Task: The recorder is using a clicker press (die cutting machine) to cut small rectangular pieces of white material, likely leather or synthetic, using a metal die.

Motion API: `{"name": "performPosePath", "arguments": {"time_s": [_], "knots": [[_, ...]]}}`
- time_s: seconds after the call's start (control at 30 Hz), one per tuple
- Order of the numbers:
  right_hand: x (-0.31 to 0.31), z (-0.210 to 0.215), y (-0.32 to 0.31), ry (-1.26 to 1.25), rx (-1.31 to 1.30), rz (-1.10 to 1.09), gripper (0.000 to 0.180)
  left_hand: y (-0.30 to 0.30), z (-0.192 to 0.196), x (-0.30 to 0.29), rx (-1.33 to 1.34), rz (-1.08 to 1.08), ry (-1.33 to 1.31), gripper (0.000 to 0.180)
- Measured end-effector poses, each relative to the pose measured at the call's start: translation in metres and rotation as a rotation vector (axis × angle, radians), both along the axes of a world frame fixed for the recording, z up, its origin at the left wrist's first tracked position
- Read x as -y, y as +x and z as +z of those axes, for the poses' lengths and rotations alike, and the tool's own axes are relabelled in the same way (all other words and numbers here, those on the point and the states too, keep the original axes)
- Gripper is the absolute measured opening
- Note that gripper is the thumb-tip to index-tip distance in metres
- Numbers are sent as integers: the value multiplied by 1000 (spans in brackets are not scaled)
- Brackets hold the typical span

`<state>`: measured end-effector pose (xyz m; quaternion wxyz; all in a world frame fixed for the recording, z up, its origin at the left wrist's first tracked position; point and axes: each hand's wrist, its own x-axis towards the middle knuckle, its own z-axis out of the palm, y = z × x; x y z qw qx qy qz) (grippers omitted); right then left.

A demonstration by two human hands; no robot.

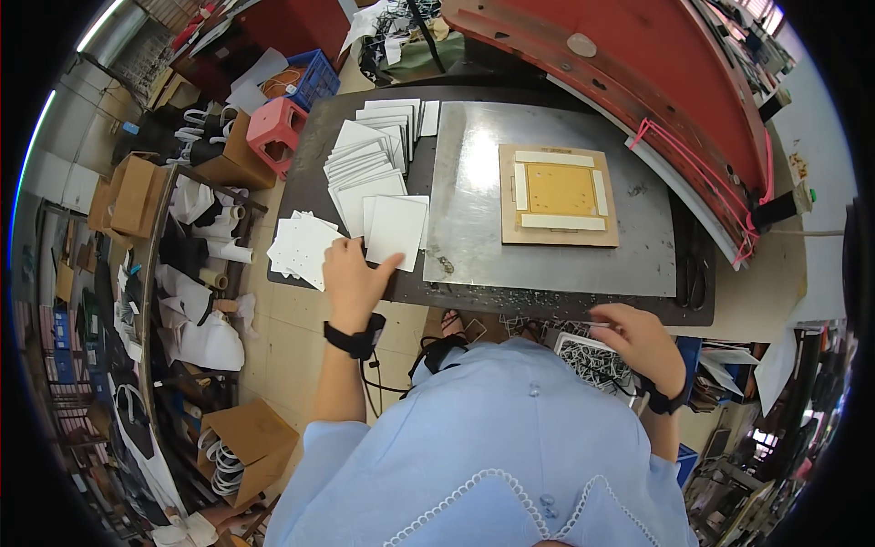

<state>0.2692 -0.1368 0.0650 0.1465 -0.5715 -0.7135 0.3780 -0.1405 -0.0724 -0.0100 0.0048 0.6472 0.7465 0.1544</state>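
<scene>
My left hand (357,281) is over the left part of the dark table, thumb spread from its fingers. Its fingertips rest by a loose pile of white cards with small holes (299,244), and the thumb reaches the lower edge of a plain white card (398,226). Behind lie fanned rows of plain white cards (363,164). On the right, my right hand (643,339) is at the table's front edge, thumb and fingers closed around a thin, light thing too small to name. A wooden board (558,239) with a yellow panel and pale strips lies on a metal plate (474,260).
A large red machine part (620,64) overhangs the table's back right, with pink cord (702,164) along it. A white bin of scrap pieces (597,363) stands below the front edge. A pink stool (276,137) and a shelf with white rolls (228,248) are at left.
</scene>
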Motion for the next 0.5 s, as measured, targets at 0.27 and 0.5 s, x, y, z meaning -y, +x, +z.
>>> {"name": "performPosePath", "arguments": {"time_s": [0.27, 0.5], "knots": [[-46, -9, -61, 148, -167, 263, 23, -12, -2, 10, 558, 152, 203, 32], [-63, -12, -74, 257, -249, 167, 19, -28, 24, 3, 179, 90, 244, 20]]}}
